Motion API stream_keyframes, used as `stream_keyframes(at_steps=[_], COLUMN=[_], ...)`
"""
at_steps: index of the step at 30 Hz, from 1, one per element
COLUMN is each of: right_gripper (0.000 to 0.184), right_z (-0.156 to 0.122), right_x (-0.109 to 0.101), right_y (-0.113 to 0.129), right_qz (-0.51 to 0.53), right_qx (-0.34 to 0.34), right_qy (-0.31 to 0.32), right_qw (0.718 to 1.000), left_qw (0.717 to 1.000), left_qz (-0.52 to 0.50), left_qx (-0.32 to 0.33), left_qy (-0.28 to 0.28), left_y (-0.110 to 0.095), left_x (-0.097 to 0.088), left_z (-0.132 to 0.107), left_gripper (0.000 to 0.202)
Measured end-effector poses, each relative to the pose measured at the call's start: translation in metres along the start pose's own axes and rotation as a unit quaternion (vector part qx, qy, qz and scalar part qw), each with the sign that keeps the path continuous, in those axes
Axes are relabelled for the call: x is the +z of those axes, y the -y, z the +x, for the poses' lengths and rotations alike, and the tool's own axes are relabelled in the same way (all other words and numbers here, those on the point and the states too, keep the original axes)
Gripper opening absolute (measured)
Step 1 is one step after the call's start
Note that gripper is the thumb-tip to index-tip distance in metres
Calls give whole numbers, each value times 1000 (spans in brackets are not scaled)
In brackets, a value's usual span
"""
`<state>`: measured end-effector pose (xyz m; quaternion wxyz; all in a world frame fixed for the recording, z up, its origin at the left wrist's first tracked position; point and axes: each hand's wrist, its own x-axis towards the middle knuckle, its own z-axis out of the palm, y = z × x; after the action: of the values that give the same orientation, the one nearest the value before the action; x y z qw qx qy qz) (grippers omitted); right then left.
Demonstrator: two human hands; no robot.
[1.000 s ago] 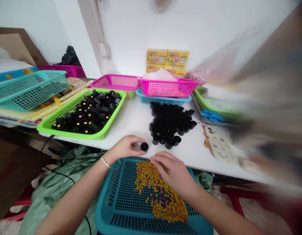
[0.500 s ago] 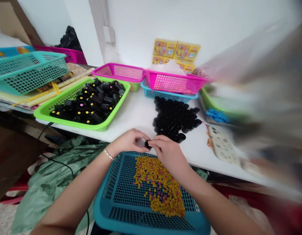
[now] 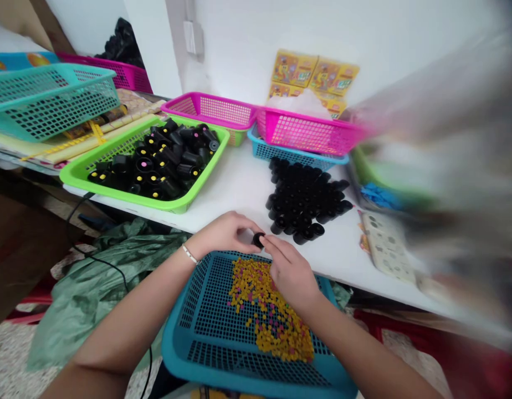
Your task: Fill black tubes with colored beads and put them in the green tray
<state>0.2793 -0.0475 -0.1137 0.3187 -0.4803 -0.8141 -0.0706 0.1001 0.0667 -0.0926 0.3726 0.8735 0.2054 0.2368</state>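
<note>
My left hand [image 3: 228, 234] is closed around a small black plastic cylinder [image 3: 256, 239], its round end turned toward my other hand. The fingertips of my right hand [image 3: 292, 271] are pressed together against that end; whether a small piece sits under them is hidden. Below both hands is a blue mesh basket [image 3: 182, 360] with many small yellow and pink pellets [image 3: 281, 332] heaped toward its right side. Just beyond my right hand, a cluster of similar black cylinders [image 3: 301, 199] stands on the white table [image 3: 239, 177].
At the left, a green basket [image 3: 179, 206] holds black cylinders, many with yellow or pink dots. Pink baskets [image 3: 314, 133] stand along the wall, with yellow boxes [image 3: 295, 69] behind. A patterned phone case [image 3: 387, 244] lies at right, near a blurred translucent shape.
The view has shifted slightly, so the table things sit a little further right and higher. My right fingers have moved slightly on the cylinder's end; my left hand still holds it.
</note>
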Motion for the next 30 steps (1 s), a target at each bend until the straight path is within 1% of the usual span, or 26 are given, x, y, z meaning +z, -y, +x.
stream_keyframes(at_steps=[3, 5, 6, 9, 11, 15, 18, 20, 21, 23, 24, 25, 26, 27, 28, 29, 30], right_gripper=[50, 47, 46, 45, 46, 49, 48, 48, 49, 51, 52, 52, 51, 49, 46, 43, 41], right_z=[-1, 9, 15, 31, 32, 20, 17, 18, 18, 14, 8, -1, -11, -22, -33, -44, -53], right_x=[3, -3, -7, -21, -24, -10, -2, -5, -9, -20, -25, -30, -34, -36, -38, -38, -38], right_y=[-1, -1, -1, -1, 0, 2, 1, -1, -2, -1, 1, 3, 6, 9, 13, 17, 20], right_qz=[-33, -23, -2, 83, 100, 16, -29, -20, -6, 36, 58, 78, 95, 108, 121, 130, 137], right_qx=[-30, -23, -5, 77, 92, 33, -16, -25, -18, 21, 43, 62, 71, 76, 81, 86, 98], right_qy=[5, 19, 28, 42, 44, 60, 71, 77, 76, 71, 73, 85, 109, 146, 193, 241, 284], right_qw=[999, 999, 1000, 993, 990, 998, 997, 997, 997, 997, 995, 991, 987, 980, 970, 958, 944], left_qw=[1000, 1000, 1000, 999, 999, 999, 997, 995, 993, 987, 982, 976, 968, 958, 943, 918, 885], left_qz=[-1, 5, 12, 40, 48, 49, 75, 94, 108, 150, 176, 204, 234, 263, 294, 332, 366], left_qx=[8, 7, 4, -10, -16, -14, -16, -20, -25, -36, -41, -46, -55, -72, -101, -149, -210], left_qy=[-1, 1, 2, -3, -6, -4, -18, -28, -32, -41, -47, -56, -71, -92, -118, -160, -196], left_y=[1, 1, 1, 1, 2, 4, 3, -5, -12, -31, -43, -55, -67, -77, -84, -87, -85], left_x=[0, 1, 1, 2, 3, 3, 6, 9, 9, 5, -1, -11, -26, -44, -67, -91, -117], left_z=[0, 0, -1, -2, -3, -2, -2, -3, -5, -13, -18, -24, -32, -39, -47, -55, -62], left_gripper=[31, 31, 32, 32, 32, 32, 32, 32, 32, 31, 30, 31, 32, 34, 37, 41, 44])
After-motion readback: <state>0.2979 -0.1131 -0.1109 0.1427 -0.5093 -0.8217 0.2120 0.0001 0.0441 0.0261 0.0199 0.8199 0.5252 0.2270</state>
